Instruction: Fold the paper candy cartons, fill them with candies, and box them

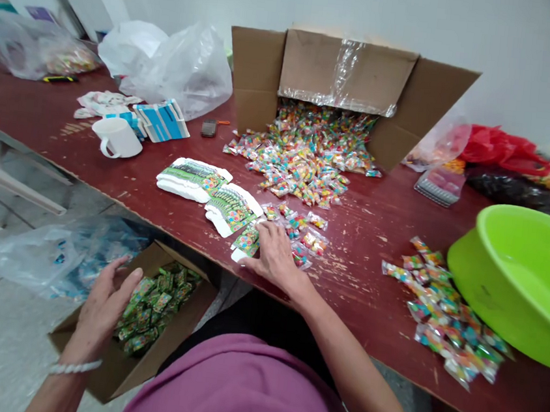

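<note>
My right hand (274,255) is at the near table edge, thumb and fingers around the right side of a small flat green carton (248,238) with a white flap. Left of it lie fanned stacks of the same green-and-white folded cartons (232,209). Small clear packets of coloured candy (314,241) lie just beyond and beside my right fingers. My left hand (106,300) hangs below table height, fingers apart and holding nothing, over the left side of an open cardboard box (131,381). Inside that box are many filled green cartons (159,305).
A big carton (348,69) on its side spills candy packets (304,157) onto the red table (364,294). A green basin (503,282) stands at right beside more packets (445,315). A white mug (118,137), blue-white cards (163,121) and plastic bags (181,68) sit at left.
</note>
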Tool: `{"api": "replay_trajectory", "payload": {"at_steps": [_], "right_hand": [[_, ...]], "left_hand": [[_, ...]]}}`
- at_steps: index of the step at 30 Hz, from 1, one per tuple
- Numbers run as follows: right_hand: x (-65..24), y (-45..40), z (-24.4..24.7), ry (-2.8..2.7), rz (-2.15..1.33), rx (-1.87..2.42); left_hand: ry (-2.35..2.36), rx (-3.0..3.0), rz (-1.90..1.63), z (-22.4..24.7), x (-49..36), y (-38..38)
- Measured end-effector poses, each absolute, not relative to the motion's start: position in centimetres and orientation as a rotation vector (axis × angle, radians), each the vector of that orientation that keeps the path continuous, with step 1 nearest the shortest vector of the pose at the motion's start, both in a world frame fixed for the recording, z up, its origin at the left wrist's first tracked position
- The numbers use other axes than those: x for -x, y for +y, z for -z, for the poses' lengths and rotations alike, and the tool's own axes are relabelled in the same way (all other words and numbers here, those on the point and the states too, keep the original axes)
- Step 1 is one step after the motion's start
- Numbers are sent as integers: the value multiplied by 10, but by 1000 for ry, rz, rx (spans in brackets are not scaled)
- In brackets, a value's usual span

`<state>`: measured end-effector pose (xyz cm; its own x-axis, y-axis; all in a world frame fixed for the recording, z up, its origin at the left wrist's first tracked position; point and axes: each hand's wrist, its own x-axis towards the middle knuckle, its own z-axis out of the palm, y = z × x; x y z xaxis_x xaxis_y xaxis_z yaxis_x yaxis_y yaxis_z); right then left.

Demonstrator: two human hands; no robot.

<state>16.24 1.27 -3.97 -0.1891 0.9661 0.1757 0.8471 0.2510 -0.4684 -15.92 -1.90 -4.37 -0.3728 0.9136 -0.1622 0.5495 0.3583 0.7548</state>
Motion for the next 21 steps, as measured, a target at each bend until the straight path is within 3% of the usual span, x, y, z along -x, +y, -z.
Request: {"api": "replay_trajectory", "payload": {"at_steps": [3,11,21], "right_hand": [[-162,25,45,-2149,-317,1793],[-151,-8,51,-2264,-372,1746],[-177,-26,65,-2004,-681,1556]], "left_hand": [[1823,-1149,-895,41,145,-24],[1080,-734,-599,59,30,-41],[1040,-796,-779,52,13,-55]]}}
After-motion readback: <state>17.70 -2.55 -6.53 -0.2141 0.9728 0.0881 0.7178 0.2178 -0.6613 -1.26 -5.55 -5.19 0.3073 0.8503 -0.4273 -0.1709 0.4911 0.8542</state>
